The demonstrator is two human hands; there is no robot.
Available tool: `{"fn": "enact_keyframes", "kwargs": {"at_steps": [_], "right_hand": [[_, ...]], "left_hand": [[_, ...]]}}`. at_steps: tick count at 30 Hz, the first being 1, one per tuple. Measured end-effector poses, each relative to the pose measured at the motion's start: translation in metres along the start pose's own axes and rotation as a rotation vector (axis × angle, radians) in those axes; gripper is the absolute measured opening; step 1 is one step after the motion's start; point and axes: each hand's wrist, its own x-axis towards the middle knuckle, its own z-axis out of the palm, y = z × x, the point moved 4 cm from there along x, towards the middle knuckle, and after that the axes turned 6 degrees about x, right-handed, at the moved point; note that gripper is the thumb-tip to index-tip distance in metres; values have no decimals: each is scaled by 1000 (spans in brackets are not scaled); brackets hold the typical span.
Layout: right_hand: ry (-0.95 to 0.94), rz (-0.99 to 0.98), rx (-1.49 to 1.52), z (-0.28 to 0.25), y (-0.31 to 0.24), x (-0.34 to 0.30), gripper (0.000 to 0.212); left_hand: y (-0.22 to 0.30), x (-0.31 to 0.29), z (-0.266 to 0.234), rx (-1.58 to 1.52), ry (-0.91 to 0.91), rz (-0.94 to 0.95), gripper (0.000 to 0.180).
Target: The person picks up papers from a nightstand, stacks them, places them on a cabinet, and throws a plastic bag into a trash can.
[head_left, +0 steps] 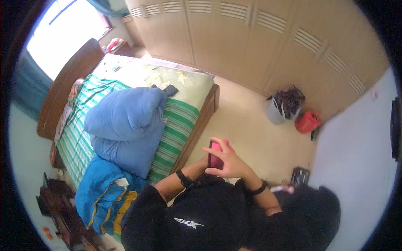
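Note:
In front of my chest is a small pink object with a black edge [216, 155]; its kind cannot be made out. My right hand [233, 163] is closed over it from the right, thumb on the near side and fingers across the far side. My left hand [204, 160] meets its left edge and seems to hold it from beneath, with most of its fingers hidden behind the object and the right hand. Dark bands circle both wrists.
On my left stands a bed [193, 138] with a folded blue quilt [125, 115] on striped bedding. A blue and yellow cloth [100, 196] lies at its near corner. Ahead are wooden wardrobe doors [230, 54], a bin with a dark bag [276, 112] and a red container [308, 122].

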Motion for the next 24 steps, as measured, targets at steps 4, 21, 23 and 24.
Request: {"fn": "enact_keyframes", "kwargs": {"at_steps": [4, 21, 23, 24], "right_hand": [[-107, -177, -13, -48, 52, 86, 67], [486, 238, -85, -365, 310, 261, 62], [504, 158, -50, -386, 339, 301, 67], [525, 64, -30, -400, 352, 324, 72]], "left_hand": [[3, 88, -33, -562, 169, 333, 53], [-347, 557, -125, -641, -172, -368, 51], [-368, 598, -139, -745, -169, -369, 47], [-380, 618, -152, -794, -135, -366, 45]]}}
